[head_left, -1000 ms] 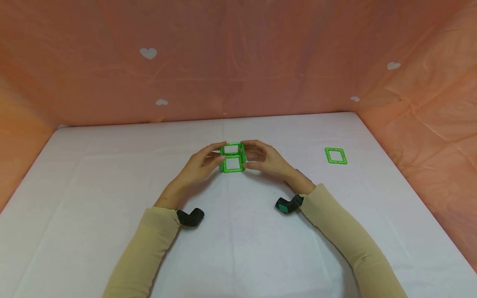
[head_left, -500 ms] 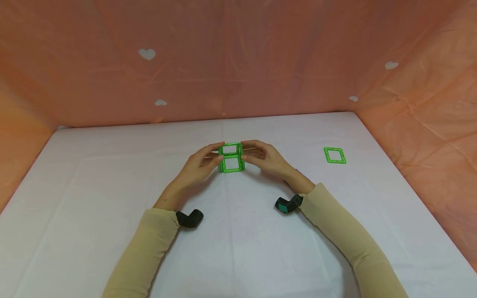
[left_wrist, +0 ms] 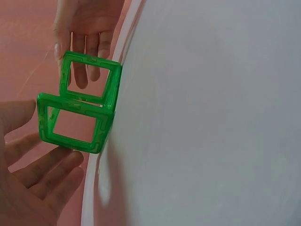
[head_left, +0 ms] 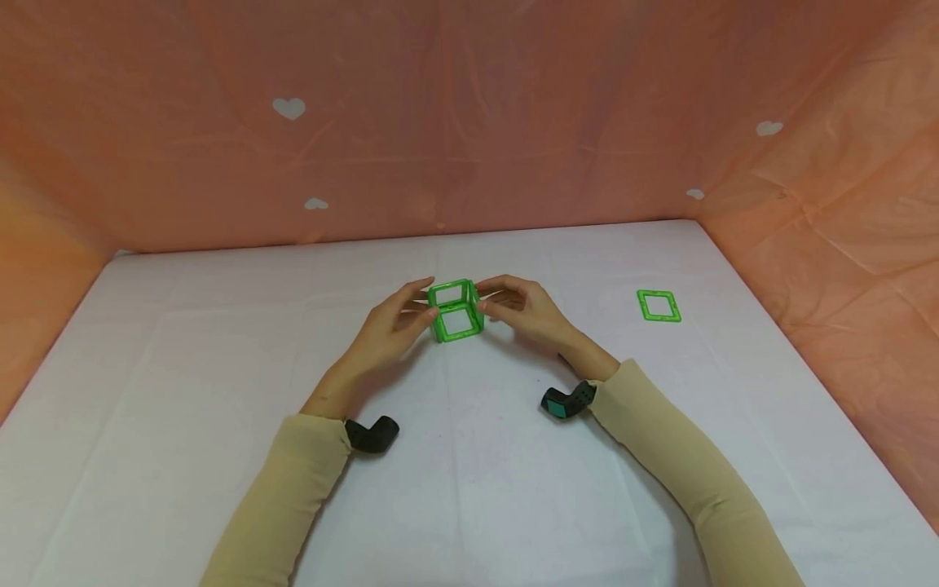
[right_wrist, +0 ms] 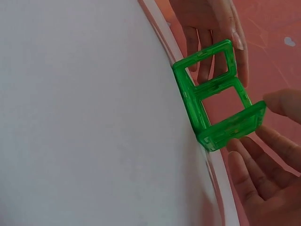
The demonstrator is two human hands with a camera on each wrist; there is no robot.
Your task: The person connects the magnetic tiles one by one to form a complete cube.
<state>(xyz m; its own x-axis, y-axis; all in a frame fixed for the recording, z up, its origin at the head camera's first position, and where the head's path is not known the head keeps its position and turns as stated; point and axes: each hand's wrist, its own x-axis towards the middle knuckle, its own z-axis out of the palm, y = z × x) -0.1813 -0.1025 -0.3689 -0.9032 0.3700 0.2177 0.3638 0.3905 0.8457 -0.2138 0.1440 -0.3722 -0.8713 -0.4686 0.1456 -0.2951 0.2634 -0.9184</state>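
Several green square magnetic tiles form an open box-like frame (head_left: 462, 335) at the middle of the table, between the two hands. My left hand (head_left: 392, 326) holds its left side lightly, thumb on a corner and the other fingers loosely spread, as the left wrist view shows on the near tile (left_wrist: 70, 142). On the opposite side my right hand (head_left: 531, 311) pinches the right tile (right_wrist: 233, 125) with thumb and index finger. The right hand's other fingers (right_wrist: 240, 174) lie just below that tile. A single green magnetic tile (head_left: 659, 318) lies flat to the right.
A white cloth covers the table (head_left: 513, 489). Orange sheeting (head_left: 455, 147) with pale hearts stands along its back and right edge. Black wrist devices (head_left: 372, 434) sit at both beige sleeves.
The tile frame has turned and tilted slightly between the hands. My left index finger has drawn back a little to the left. My right thumb has moved up along the frame's side.
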